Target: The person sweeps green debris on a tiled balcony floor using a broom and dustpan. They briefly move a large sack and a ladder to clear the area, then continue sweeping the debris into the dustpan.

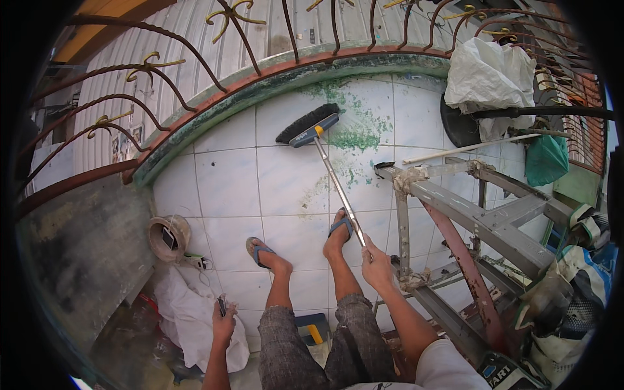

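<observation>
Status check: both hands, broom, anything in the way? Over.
Right hand gripping broom by its pole; left hand holding small dark object. Broom head beside green flakes. Metal frame crowding the right side.

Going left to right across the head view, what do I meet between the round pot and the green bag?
Round pot → left hand → left sandal → broom head → right hand → green bag.

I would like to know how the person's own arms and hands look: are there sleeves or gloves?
The left hand and right hand are bare, without gloves. The visible left forearm is uncovered; a white sleeve ends above the right forearm, which is also uncovered.
</observation>
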Motion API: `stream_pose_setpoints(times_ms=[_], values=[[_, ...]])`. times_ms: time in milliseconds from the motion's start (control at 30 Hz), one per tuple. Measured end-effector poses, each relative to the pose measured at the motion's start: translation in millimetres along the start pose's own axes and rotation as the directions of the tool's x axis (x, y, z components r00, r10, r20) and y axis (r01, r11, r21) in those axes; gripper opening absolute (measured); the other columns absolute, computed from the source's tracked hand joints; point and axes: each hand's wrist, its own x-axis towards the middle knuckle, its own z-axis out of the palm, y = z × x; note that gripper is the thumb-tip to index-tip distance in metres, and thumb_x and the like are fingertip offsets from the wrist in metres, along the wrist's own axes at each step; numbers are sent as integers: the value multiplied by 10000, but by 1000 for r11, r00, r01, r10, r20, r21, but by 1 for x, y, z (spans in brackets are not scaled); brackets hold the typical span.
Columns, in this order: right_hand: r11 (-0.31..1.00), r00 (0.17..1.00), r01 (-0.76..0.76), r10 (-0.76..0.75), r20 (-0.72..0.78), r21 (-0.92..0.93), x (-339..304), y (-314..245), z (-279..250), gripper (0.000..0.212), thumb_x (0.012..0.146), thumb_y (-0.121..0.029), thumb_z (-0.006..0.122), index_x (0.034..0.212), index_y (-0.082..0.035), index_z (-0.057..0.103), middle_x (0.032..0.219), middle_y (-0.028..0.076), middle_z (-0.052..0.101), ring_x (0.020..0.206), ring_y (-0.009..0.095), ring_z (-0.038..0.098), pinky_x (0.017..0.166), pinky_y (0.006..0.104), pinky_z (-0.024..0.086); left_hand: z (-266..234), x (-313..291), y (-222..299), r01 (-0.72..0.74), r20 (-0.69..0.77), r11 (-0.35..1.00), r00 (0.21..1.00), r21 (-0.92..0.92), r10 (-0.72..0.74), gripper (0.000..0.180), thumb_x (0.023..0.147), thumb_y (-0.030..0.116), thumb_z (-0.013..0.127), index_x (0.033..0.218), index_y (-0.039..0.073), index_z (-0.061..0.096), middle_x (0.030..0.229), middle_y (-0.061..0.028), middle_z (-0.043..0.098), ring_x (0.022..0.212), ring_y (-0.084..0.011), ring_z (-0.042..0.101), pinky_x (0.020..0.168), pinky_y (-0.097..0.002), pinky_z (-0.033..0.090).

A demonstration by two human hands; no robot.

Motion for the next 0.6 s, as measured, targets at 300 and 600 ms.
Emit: stream_pose_setpoints(times_ms=[300,600], values=[[999,995,-6,2,-96,-35,87,-25,-1,452,996,-140,503,1448,-134,489,1244,255,627,1091,379,657,904,398,513,-29,7,-45,18,44,992,999,123,-23,550,928,100,572,1454,87,412,833,-27,600,580,-69,475,496,-225,386],[997,989,-39,47,-141,62,109,-50,-18,456,992,-139,497,1447,-116,488,1165,291,646,996,374,684,869,395,513,-15,-4,-4,-14,33,998,999,54,12,573,951,117,570,1486,85,368,831,-21,588,570,-62,458,471,-224,372]])
